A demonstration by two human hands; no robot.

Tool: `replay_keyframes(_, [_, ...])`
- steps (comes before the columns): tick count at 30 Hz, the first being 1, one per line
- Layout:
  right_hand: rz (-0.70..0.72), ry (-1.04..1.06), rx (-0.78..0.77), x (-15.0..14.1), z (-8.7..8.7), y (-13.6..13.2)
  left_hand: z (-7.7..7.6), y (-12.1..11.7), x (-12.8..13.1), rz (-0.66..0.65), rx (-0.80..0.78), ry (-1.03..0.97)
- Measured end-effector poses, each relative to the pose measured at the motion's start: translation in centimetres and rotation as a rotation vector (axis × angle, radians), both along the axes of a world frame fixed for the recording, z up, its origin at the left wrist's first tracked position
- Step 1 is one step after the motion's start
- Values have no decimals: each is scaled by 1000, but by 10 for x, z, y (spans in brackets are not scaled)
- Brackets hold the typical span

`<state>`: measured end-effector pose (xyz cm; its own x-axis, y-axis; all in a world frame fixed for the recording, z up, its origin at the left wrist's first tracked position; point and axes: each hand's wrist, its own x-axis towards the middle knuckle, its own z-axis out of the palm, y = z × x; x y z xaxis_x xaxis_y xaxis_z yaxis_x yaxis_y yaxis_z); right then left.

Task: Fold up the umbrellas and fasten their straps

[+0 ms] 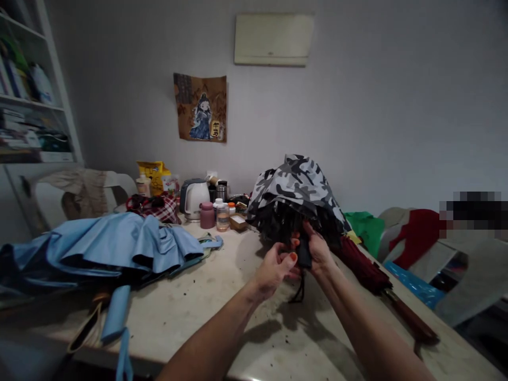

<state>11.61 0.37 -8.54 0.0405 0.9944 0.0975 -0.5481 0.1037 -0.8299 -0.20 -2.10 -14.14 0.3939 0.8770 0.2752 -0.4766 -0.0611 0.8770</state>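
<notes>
Head view shows both hands meeting over the middle of the table (pixel 222 312), closed around the black handle of a grey camouflage umbrella (pixel 296 193) whose half-folded canopy bunches just beyond them. Right hand (pixel 317 251) grips the handle itself, while the left hand (pixel 275 267) curls narrowly against it. A blue umbrella (pixel 115 246) lies at left, a dark red umbrella (pixel 371 275) at right.

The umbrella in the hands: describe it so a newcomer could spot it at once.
Start at the pale table and look to its middle, where the left hand and right hand meet on a dark handle. The camouflage umbrella rises above them, the only grey-and-white patterned one, between the blue umbrella and the dark red umbrella.
</notes>
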Motion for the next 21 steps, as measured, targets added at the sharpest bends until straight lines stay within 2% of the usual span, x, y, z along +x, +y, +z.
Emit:
replay_keyframes(2, [-41, -20, 58, -4, -3, -5, 0, -4, 3, 57, -9, -37])
replay_keyframes(4, [-15, -48, 116, -6, -4, -9, 2, -6, 4, 108, 5, -48])
replay_keyframes(7, [-25, -96, 190, -7, 1, -11, 8, -7, 2, 105, 43, -59])
replay_keyframes(11, [-96, -120, 248, -11, 13, -7, 17, -9, -3, 48, 23, -163])
replay_keyframes(14, [-93, -89, 268, -19, 23, -5, 22, -10, -7, 39, 21, -195])
replay_keyframes(18, [-46, -74, 255, -30, 34, -3, 22, -11, -11, 52, 74, -218])
replay_keyframes(21, [-68, -54, 241, -31, 46, 3, 21, -12, -12, 86, 113, -181])
